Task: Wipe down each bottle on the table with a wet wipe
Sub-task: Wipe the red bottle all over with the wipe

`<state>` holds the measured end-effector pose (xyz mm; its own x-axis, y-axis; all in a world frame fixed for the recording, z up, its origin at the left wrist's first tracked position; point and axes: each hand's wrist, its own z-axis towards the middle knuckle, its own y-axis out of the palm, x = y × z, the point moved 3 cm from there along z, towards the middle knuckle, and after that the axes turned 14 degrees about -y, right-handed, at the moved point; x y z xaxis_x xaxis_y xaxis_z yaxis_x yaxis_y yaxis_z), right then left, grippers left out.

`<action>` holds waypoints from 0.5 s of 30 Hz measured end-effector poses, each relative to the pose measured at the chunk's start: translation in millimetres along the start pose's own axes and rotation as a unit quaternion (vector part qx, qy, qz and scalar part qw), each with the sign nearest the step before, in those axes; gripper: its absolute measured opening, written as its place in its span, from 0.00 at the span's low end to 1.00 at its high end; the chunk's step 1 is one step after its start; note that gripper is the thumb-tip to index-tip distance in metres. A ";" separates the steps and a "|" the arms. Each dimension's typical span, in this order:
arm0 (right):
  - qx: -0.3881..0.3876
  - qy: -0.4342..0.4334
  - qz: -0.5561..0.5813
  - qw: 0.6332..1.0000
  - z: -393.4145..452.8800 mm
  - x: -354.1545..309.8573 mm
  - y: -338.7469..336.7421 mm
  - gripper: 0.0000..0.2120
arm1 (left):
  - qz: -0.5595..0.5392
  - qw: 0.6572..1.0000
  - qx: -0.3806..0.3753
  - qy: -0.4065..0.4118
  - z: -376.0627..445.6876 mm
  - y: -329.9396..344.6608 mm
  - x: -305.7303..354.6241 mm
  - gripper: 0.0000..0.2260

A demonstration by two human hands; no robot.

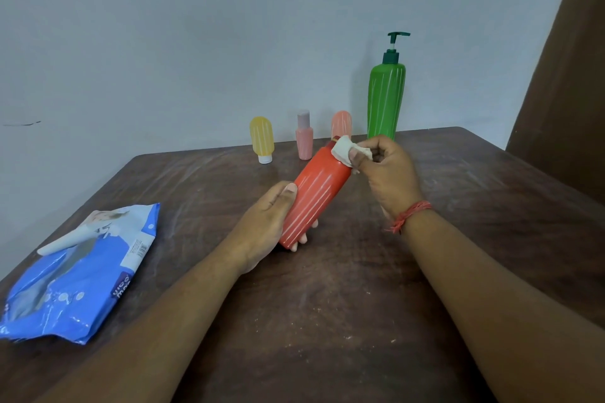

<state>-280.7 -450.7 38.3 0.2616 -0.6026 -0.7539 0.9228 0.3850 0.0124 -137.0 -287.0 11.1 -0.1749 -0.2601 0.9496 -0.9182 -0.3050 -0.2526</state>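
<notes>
two bare forearms reach in from the near edge over the dark brown desk (327, 321). the left hand (265, 222) is wrapped around the lower body of the red bottle (316, 196), thumb on top and fingertips showing underneath, holding it tilted above the desk with its top pointing away. the right hand (386, 170) pinches a crumpled wet wipe (347, 149) between thumb and fingers and presses it onto the bottle's neck end. the step in hand looks like cleaning the top of the red bottle; next the wipe likely needs to run down the ribbed body while the left hand turns it. at the far edge stand the yellow bottle (262, 137), pink bottle (304, 137), peach bottle (341, 124) and tall green pump bottle (386, 98), probably waiting. the blue wipes pack (78, 275) lies at the left.
</notes>
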 end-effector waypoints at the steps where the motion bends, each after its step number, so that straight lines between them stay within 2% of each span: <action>1: 0.009 -0.003 -0.006 1.000 0.4 -0.3 -1.2 0.05 | 0.002 1.000 0.000 -0.001 0.5 0.0 -0.3 0.19; 3: -0.007 0.007 0.033 0.999 -1.6 2.1 0.7 0.05 | -0.001 1.000 -0.003 -0.001 1.2 0.0 -0.9 0.19; 6: -0.058 0.038 0.103 0.992 -5.7 4.7 7.3 0.12 | -0.006 1.000 -0.009 -0.001 0.9 -0.8 -0.3 0.19; 11: -0.008 0.016 0.072 0.997 2.5 1.0 -5.8 0.07 | 0.004 1.000 -0.015 0.010 -0.6 0.6 1.2 0.18; 12: -0.016 0.013 0.071 0.997 2.3 2.3 -5.7 0.08 | 0.003 1.000 -0.015 0.011 -0.2 0.8 1.0 0.18; 15: -0.104 0.015 0.107 0.989 -2.1 3.7 4.6 0.14 | 0.001 1.000 -0.018 0.006 0.2 -0.3 0.4 0.18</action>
<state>-276.1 -449.6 34.2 0.4326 -0.4717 -0.7684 0.7684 0.6387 0.0405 -136.7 -287.2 11.5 -0.1802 -0.2488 0.9516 -0.9300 -0.2719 -0.2472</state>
